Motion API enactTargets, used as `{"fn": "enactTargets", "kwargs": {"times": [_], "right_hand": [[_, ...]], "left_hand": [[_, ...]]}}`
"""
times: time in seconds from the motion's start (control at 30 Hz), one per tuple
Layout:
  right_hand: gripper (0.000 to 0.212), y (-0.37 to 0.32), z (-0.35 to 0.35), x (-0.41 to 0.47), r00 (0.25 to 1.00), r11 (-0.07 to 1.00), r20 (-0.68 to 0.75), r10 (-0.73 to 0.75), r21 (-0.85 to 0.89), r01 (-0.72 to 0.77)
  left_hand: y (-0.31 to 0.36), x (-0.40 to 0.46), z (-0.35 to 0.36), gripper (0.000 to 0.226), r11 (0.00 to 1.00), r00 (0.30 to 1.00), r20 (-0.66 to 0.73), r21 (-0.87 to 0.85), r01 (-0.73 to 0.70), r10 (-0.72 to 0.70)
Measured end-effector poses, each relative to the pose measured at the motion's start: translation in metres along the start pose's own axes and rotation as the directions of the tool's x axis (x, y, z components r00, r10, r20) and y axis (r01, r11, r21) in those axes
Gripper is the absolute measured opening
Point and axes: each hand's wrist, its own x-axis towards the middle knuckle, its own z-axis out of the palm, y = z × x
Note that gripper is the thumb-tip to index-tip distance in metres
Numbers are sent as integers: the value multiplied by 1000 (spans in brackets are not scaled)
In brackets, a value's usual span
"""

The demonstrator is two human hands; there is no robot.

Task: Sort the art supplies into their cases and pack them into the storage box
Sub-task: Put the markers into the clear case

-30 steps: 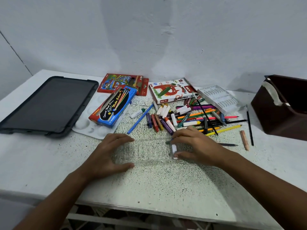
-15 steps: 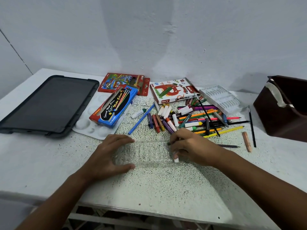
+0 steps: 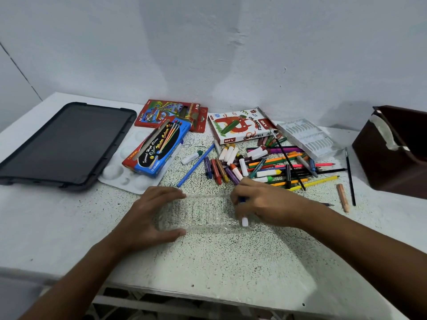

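A clear plastic tray [image 3: 203,213] lies on the speckled table in front of me. My left hand [image 3: 150,218] holds its left end between thumb and fingers. My right hand [image 3: 268,202] is at the tray's right end and pinches a white-capped marker [image 3: 244,221] with a blue tip, standing nearly upright in the tray. Behind lies a pile of loose markers, crayons and pencils [image 3: 265,167]. A blue water colour box [image 3: 157,147], a red pencil box [image 3: 171,113] and an oil pastels box [image 3: 240,128] lie further back. The brown storage box [image 3: 392,153] stands at the far right.
A black lid [image 3: 64,144] lies at the left, next to a white paint palette [image 3: 122,174] under the blue box. A white ridged tray [image 3: 309,137] sits behind the pile. A thin black brush [image 3: 350,179] and a tan crayon [image 3: 342,197] lie near the brown box.
My right hand has curled up from lying flat on the tray's right end and now lifts the white-capped marker to a steeper angle. The left hand has stayed in place.
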Motion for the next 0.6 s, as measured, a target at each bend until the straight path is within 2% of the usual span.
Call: {"fn": "enactTargets", "kwargs": {"times": [0.23, 0.37, 0.47, 0.6], "right_hand": [[10, 4, -3, 11, 996, 997, 44, -78, -4, 78], [13, 4, -5, 14, 997, 998, 68, -37, 43, 34], [23, 8, -12, 7, 989, 970, 42, 140, 195, -145], [19, 2, -12, -5, 896, 859, -46, 442, 308, -408]], "left_hand": [[0, 1, 0, 69, 1000, 1000, 3, 7, -8, 8], [0, 1, 0, 69, 1000, 1000, -11, 12, -9, 9], [1, 0, -1, 69, 1000, 1000, -29, 15, 2, -2], [0, 0, 0, 69, 1000, 999, -37, 27, -1, 2]]}}
